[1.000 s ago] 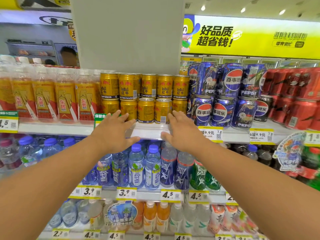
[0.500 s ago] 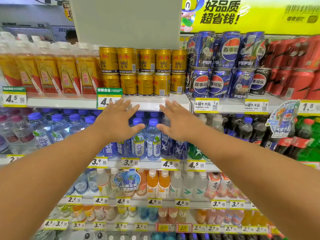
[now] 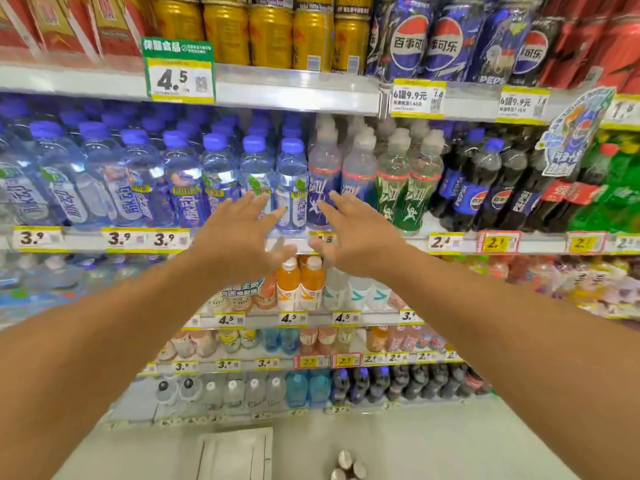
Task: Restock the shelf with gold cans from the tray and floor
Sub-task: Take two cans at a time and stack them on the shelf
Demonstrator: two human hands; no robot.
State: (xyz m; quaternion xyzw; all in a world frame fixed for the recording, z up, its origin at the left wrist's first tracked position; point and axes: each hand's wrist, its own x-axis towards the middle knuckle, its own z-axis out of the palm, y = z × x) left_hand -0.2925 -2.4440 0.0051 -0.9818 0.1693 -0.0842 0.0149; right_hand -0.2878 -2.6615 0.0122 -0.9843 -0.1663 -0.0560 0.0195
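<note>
Two bare hands hang in front of the drinks shelving, the left hand [image 3: 239, 237] and the right hand [image 3: 356, 237] side by side with a narrow gap between them, fingers straight and spread, holding nothing and, as far as I can see, touching nothing. They float level with the shelf edge [image 3: 415, 242] under the blue-capped water bottles [image 3: 221, 174], with open air all round them and bare pale floor [image 3: 450, 441] below. A second ago those same hands were up at the lip of the top shelf under the gold cans; half a second ago they had pulled back below it, and now they sit a full shelf lower while the view has tipped down to take in the floor. The gold cans [image 3: 270, 32] stand in a tight row on the top shelf behind the 4.5 price tag [image 3: 179, 72], beside the Pepsi cans [image 3: 446, 43]. A few more can tops [image 3: 348, 465] stand on the floor next to a flat white tray [image 3: 235, 452].
</note>
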